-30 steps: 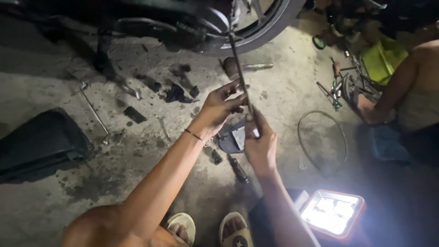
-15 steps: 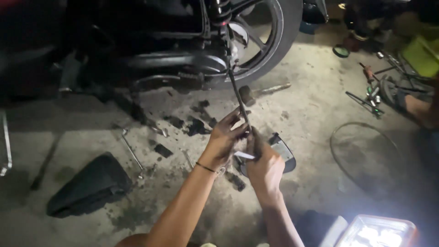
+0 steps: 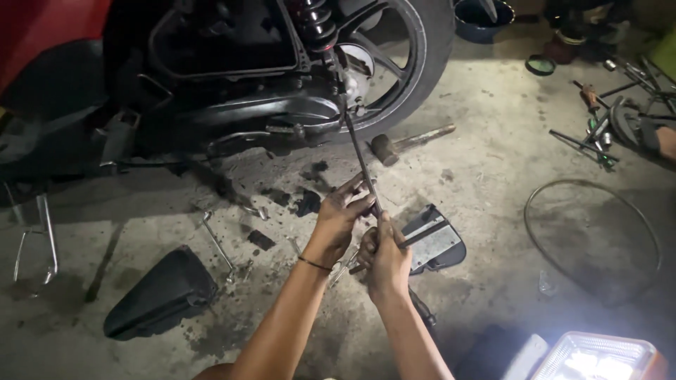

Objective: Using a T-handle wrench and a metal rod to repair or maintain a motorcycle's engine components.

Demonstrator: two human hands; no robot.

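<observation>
1. Head view is showing me both hands gripping a long dark rod that is running up from them to the rear wheel hub of a motorcycle.
2. I am seeing the left hand wrapping its fingers around the rod higher up, closed on it.
3. I am seeing the right hand clenching just below, touching the left, closed on the rod's lower end.
4. The rod is tilting, with its top end meeting the hub beside the shock spring.
5. A hammer is lying on the floor near the wheel, to the right of the rod.
6. A grey plate is lying just beside the right hand.
7. A black cover is sitting on the floor to the left, well apart from the hands.
8. A wire hoop and scattered tools are lying to the right.
9. A lit lamp is glowing at the bottom right.
</observation>
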